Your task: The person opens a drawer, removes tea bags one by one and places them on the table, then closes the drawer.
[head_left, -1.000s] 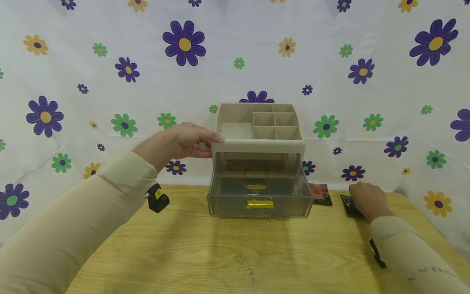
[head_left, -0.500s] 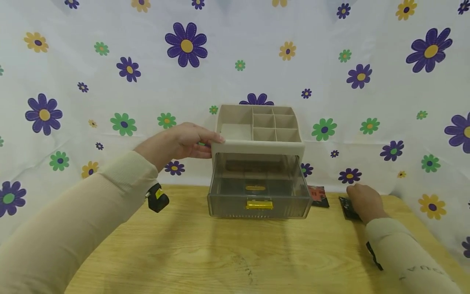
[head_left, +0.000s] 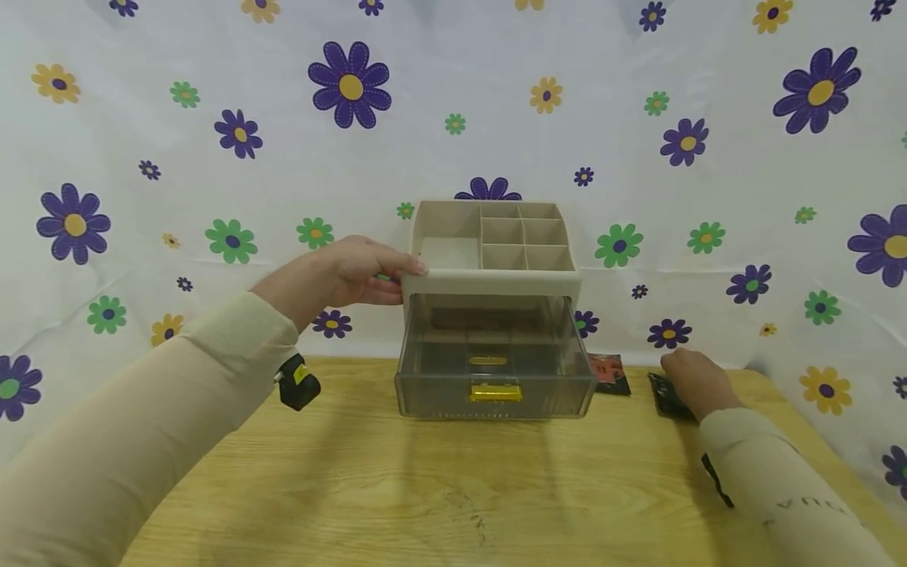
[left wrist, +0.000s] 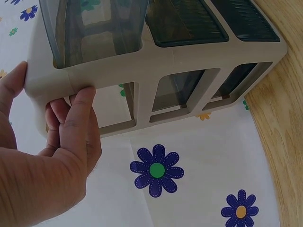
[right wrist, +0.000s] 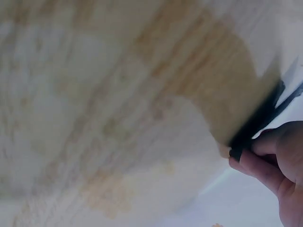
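A beige desktop organizer point(head_left: 492, 282) stands against the back cloth, its clear smoky top drawer point(head_left: 439, 396) pulled out by the gold handle side. My left hand point(head_left: 357, 272) grips its upper left edge. In the left wrist view, that hand point(left wrist: 66, 142) has its fingers curled into a side opening of the organizer frame point(left wrist: 156, 56). At the right of the table, my right hand point(head_left: 697, 382) holds a flat black packet point(head_left: 666, 398). In the blurred right wrist view, the thumb and fingers of this hand point(right wrist: 279, 163) pinch the packet's dark edge point(right wrist: 258, 120).
A red and black packet point(head_left: 611, 374) lies beside the organizer's right side. Divided compartments point(head_left: 527, 232) form the organizer's top. The wooden table point(head_left: 354, 488) reaches forward, and a flowered cloth point(head_left: 269, 165) hangs close behind.
The head view has shifted slightly. My left hand keeps its grip on the organizer, the drawer stays out, and my right hand stays at the black packet.
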Available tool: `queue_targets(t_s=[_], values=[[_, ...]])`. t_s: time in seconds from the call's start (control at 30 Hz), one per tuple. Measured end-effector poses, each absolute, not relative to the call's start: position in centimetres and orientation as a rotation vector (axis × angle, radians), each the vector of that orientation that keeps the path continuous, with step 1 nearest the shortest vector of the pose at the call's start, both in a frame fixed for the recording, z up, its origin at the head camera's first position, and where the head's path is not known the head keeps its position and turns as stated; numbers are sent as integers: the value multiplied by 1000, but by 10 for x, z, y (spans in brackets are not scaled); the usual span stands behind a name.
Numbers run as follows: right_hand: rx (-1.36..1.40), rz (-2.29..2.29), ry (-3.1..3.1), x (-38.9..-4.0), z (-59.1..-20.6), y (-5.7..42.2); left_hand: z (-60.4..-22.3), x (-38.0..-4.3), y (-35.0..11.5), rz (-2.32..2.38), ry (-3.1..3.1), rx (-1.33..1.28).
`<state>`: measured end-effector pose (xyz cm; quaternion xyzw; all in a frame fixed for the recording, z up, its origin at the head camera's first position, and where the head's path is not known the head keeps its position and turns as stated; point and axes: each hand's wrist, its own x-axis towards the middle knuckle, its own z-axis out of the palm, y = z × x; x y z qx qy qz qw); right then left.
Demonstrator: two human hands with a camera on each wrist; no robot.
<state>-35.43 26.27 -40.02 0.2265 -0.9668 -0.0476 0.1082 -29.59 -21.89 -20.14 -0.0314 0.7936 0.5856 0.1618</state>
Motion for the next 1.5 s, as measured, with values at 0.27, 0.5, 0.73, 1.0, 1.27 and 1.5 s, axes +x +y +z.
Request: queue_targets(t_s=[0.27, 0.5, 0.73, 1.0, 1.27, 1.5], values=[[641, -131, -3017, -356, -394, 261, -203, -298, -224, 1670, 2245, -80], [697, -27, -3041, -324, -364, 262, -202, -298, -220, 1673, 2242, -56], [907, 18, -3052, -298, -359, 283, -199, -298, -223, 1659, 2260, -44], [970, 135, -3125, -284, -384, 298, -202, -299, -221, 1679, 2227, -45], [947, 53, -3148, -299, -391, 281, -201, -296, -222, 1670, 2238, -36], [895, 81, -3144, -311, -392, 269, -202, -296, -219, 1658, 2238, -13]])
